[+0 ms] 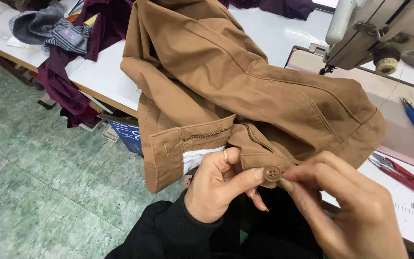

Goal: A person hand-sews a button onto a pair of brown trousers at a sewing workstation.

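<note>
sewing table (274, 33): both hands pinch button (271, 173).

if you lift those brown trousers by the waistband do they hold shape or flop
The brown trousers would likely flop: they already drape in soft folds over the table edge. The stitched waistband by the button looks somewhat stiffer.

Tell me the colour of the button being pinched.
Tan-brown, matching the trousers; the button shows best in the head view.
</note>
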